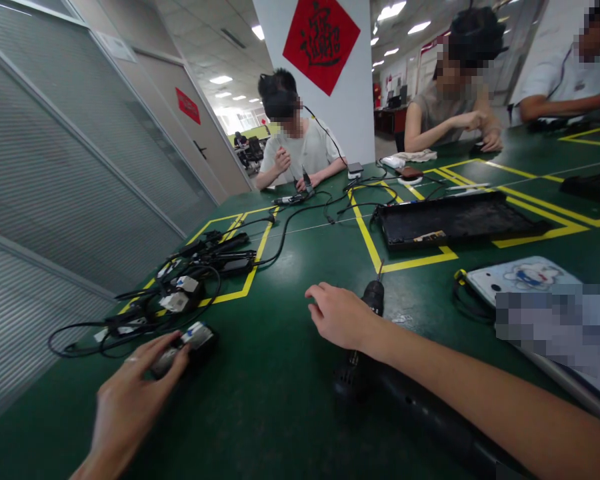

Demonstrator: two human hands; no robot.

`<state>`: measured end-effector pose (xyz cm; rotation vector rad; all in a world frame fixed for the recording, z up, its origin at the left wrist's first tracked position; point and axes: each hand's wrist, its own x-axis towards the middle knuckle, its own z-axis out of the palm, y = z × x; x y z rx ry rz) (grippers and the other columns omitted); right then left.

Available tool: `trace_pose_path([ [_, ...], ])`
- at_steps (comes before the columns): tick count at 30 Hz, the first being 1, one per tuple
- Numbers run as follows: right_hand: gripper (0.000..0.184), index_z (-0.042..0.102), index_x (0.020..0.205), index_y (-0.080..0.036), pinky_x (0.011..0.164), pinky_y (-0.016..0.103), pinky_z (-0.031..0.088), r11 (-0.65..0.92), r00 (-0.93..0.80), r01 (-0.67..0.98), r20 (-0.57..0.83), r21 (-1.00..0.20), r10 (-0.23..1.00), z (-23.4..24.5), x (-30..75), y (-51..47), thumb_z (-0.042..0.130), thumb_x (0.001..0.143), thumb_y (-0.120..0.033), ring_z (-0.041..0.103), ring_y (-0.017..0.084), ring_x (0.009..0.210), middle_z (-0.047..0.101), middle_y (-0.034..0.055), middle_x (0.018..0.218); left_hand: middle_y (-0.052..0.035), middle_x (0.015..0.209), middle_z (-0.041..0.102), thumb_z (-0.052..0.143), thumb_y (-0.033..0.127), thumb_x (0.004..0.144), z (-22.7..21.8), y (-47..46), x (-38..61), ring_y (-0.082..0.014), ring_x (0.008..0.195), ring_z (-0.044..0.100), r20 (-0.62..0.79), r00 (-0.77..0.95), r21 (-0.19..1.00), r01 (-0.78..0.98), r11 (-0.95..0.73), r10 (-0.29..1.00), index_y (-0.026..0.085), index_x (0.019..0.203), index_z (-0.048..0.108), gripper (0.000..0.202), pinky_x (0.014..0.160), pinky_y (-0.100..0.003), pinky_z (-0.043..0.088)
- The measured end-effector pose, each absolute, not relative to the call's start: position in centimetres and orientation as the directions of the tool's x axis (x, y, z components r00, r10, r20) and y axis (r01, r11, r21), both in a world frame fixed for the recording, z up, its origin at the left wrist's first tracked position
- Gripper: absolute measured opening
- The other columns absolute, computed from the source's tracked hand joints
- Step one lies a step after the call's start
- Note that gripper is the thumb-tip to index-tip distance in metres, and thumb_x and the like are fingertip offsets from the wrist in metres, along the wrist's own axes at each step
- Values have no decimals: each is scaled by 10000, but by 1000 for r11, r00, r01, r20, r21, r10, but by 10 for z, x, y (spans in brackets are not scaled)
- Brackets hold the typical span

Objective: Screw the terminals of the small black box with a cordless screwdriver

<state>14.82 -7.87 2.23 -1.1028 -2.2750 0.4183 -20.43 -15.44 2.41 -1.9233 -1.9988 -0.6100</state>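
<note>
At the lower left, my left hand (pixel 143 383) has thumb and fingers closed on the sides of a small black box-like device (pixel 199 335) with a silver and white top and a blue spot. The device is close to the table surface, and its exact kind is not clear. My right hand (pixel 343 319) is over a black electric drill (pixel 373 298), its fingers loosely bent and apart, with nothing seen in them. The drill lies with its thin bit pointing away from me. My right wrist and forearm cover part of its body.
Tangled black cables and adapters (pixel 225 257) lie on the left of the green table (pixel 285 400). A black tray-like shell (pixel 460 217) sits beyond the drill. A laptop-like slab with a cartoon cover (pixel 535 273) lies at right. Several people sit across the table.
</note>
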Motion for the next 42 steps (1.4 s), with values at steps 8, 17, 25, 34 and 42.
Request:
trace_pose_path([
  [8,579,379,1323,-145,869,463,478,616,-482,662,387,-426,786,39,172,-64,640,811,-214,524,281,1068,486,128,1254,-83,1174,598,540,271,845,-1,-47,-66,-198,1071,586,582,384,219,775,-593,717,193,1195,549,359,948,-329,492],
  [17,306,530,1156,-150,808,415,519,549,-425,707,354,-445,833,15,199,-35,611,863,-186,590,214,941,547,84,1170,-121,1159,589,539,188,845,-14,5,-3,-204,1043,575,561,733,-27,479,-877,383,175,1267,449,431,899,-384,514],
  [25,179,592,1034,-141,736,347,533,535,-375,694,394,-482,840,4,197,-25,616,867,-200,600,165,831,583,59,1066,-123,1184,580,515,192,864,-14,5,-9,-203,1048,568,546,750,10,441,-898,374,189,1279,445,420,882,-398,514],
  [34,114,615,981,-142,730,339,526,542,-362,714,430,-443,827,4,195,-29,599,874,-179,595,158,812,597,42,998,-81,1147,614,502,190,877,-10,-3,-3,-189,1033,553,567,647,249,455,-855,510,222,1224,534,350,895,-404,481],
  [42,86,623,936,-145,748,352,510,525,-356,766,435,-371,827,7,194,-31,602,874,-201,582,154,793,593,40,995,-64,1109,647,569,209,840,-12,-2,-2,-214,1062,513,572,525,368,523,-769,630,247,1232,534,396,934,-448,445],
])
